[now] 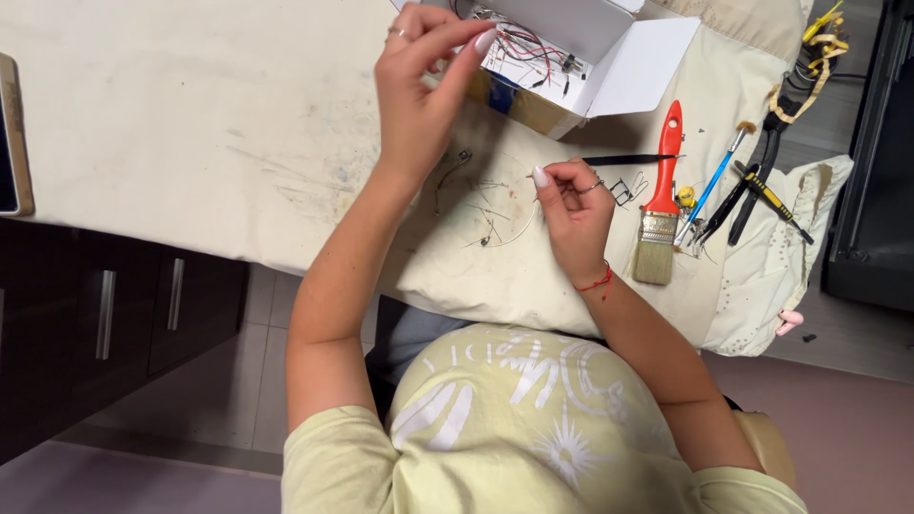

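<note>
My left hand [419, 90] is raised over the cloth-covered table [190, 114], thumb and fingers pinched together near an open white box [609, 57] holding thin wires and small electronic parts. Whether something tiny sits between those fingertips I cannot tell. My right hand [571, 214] rests lower on the cloth, fingers curled, pinching a thin wire lead [529, 175] that pokes out to the left. Several loose small wire parts [486, 214] lie on the cloth between the two hands.
A red-handled paintbrush [660, 200] lies right of my right hand, with a blue-handled brush [714, 176], black tools [752, 190] and yellow-handled cutters further right. A phone edge [11, 133] sits at far left. Dark drawers [105, 305] stand below the table.
</note>
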